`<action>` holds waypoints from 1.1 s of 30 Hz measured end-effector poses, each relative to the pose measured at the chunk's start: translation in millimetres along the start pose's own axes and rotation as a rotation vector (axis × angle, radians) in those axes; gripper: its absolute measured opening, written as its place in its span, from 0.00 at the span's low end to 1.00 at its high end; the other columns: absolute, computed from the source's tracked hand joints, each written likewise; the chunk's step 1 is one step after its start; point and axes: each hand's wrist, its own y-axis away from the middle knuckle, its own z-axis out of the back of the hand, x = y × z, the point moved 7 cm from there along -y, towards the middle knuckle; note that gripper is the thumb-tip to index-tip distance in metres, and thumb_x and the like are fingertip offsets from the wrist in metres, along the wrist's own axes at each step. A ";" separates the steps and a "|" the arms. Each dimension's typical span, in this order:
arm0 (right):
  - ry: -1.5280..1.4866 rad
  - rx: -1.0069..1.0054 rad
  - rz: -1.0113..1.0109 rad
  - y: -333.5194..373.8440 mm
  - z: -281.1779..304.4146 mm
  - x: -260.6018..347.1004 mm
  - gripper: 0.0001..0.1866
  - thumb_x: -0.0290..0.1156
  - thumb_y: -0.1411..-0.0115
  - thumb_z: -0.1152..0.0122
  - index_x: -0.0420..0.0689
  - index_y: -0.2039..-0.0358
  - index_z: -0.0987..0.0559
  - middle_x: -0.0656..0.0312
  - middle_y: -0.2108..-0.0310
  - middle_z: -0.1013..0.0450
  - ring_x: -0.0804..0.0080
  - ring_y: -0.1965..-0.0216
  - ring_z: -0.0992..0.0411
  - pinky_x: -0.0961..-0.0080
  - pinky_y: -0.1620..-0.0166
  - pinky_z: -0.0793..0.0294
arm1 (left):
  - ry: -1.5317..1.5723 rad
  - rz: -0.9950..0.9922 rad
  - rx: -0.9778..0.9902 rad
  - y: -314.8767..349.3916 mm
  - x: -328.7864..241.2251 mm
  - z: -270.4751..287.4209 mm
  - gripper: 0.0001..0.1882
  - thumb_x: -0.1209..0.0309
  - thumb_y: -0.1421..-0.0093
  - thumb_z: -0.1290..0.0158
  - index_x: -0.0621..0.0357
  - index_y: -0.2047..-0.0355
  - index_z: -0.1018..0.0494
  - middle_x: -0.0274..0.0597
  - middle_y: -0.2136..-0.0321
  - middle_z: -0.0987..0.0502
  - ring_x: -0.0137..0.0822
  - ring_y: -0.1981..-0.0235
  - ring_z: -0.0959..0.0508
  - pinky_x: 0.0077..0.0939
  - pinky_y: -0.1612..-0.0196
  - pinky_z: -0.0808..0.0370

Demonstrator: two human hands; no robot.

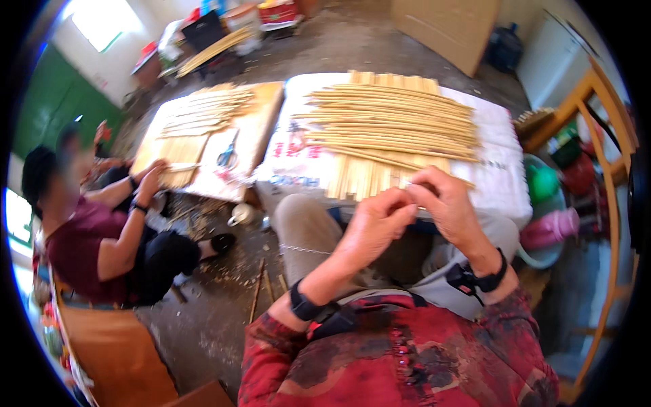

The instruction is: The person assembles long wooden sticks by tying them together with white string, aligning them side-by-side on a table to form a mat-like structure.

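Observation:
My left hand [377, 226] and my right hand [449, 205] meet over my lap at the near edge of the table, fingers pinched together. Whatever they hold is too small or hidden to make out. Just beyond them, long straw-yellow stalks [393, 121] lie crosswise in a dense row, on top of flat pale strips [352, 178] running away from me. One stalk [380, 157] lies aslant, its near end close to my right hand. A thin whitish twisted cord [305, 249] crosses my left thigh.
White printed sacking [502, 149] covers my table. At left, a co-worker [91, 237] handles strips at another table [269, 102] bearing stalks and scissors [228, 157]. Scraps and loose stalks [258, 292] litter the floor. A basin [553, 230] and wooden frame [610, 224] stand at right.

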 end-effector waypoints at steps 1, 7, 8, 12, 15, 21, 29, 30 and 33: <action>-0.039 0.020 -0.017 -1.1 1.9 -1.2 0.06 0.27 0.44 0.47 0.38 0.72 0.28 0.66 0.80 0.31 0.84 0.77 0.35 0.84 0.73 0.35 | 0.022 -0.028 -0.004 0.8 -3.2 -2.1 0.04 0.74 0.43 0.51 0.62 0.72 0.30 0.29 0.82 0.32 0.18 0.83 0.36 0.11 0.80 0.40; -0.508 -0.058 -0.214 0.6 38.3 -11.0 0.06 0.31 0.43 0.45 0.41 0.70 0.27 0.72 0.82 0.37 0.90 0.84 0.42 0.90 0.82 0.43 | 0.292 0.020 -0.059 4.6 5.4 -0.9 0.03 0.77 0.44 0.50 0.63 0.70 0.28 0.31 0.78 0.31 0.18 0.83 0.40 0.12 0.80 0.42; -0.567 -0.110 -0.198 0.7 45.7 -12.7 0.06 0.30 0.43 0.46 0.42 0.70 0.27 0.72 0.83 0.38 0.91 0.87 0.45 0.92 0.86 0.46 | 0.317 0.010 -0.066 5.2 4.9 -0.2 0.03 0.77 0.44 0.50 0.63 0.70 0.28 0.30 0.78 0.31 0.17 0.83 0.41 0.12 0.80 0.42; -0.680 -0.187 -0.147 11.6 56.8 -32.6 0.09 0.34 0.41 0.48 0.41 0.69 0.28 0.70 0.81 0.34 0.86 0.85 0.38 0.90 0.82 0.37 | 0.334 -0.005 -0.072 6.9 3.4 -1.1 0.04 0.76 0.44 0.50 0.63 0.69 0.28 0.29 0.78 0.31 0.17 0.83 0.41 0.12 0.81 0.42; -0.701 -0.117 -0.224 24.1 22.8 -48.8 0.12 0.37 0.39 0.51 0.40 0.68 0.28 0.65 0.75 0.30 0.80 0.76 0.30 0.84 0.71 0.28 | 0.363 -0.037 -0.056 8.9 3.1 -2.8 0.05 0.75 0.44 0.49 0.62 0.68 0.28 0.29 0.78 0.31 0.17 0.83 0.40 0.11 0.81 0.42; -0.974 0.120 -0.284 40.9 -33.0 -49.9 0.13 0.38 0.39 0.53 0.39 0.66 0.30 0.60 0.68 0.30 0.74 0.65 0.29 0.77 0.58 0.28 | 0.285 -0.181 -0.016 16.4 -13.4 -3.6 0.05 0.75 0.44 0.49 0.63 0.68 0.29 0.33 0.76 0.29 0.20 0.82 0.35 0.11 0.80 0.39; -0.737 0.296 -0.430 54.2 -25.4 4.9 0.12 0.35 0.38 0.54 0.39 0.71 0.31 0.67 0.80 0.36 0.86 0.85 0.44 0.87 0.83 0.43 | 0.196 -0.551 0.190 52.8 -86.0 -12.5 0.05 0.76 0.45 0.51 0.67 0.70 0.32 0.48 0.78 0.30 0.32 0.82 0.31 0.22 0.83 0.34; -0.798 0.279 -0.346 54.3 -18.8 24.3 0.09 0.32 0.39 0.53 0.38 0.71 0.31 0.65 0.80 0.36 0.85 0.85 0.43 0.87 0.83 0.44 | 0.285 -0.683 0.348 63.3 -110.0 -23.9 0.04 0.77 0.46 0.53 0.67 0.73 0.32 0.49 0.81 0.30 0.33 0.85 0.32 0.24 0.84 0.34; -0.920 0.337 0.011 55.9 -11.6 87.8 0.05 0.25 0.40 0.54 0.39 0.73 0.32 0.63 0.81 0.38 0.80 0.84 0.42 0.85 0.83 0.44 | 0.380 -0.954 0.588 101.6 -163.5 -40.0 0.06 0.75 0.45 0.52 0.68 0.74 0.29 0.51 0.78 0.28 0.36 0.83 0.31 0.29 0.80 0.32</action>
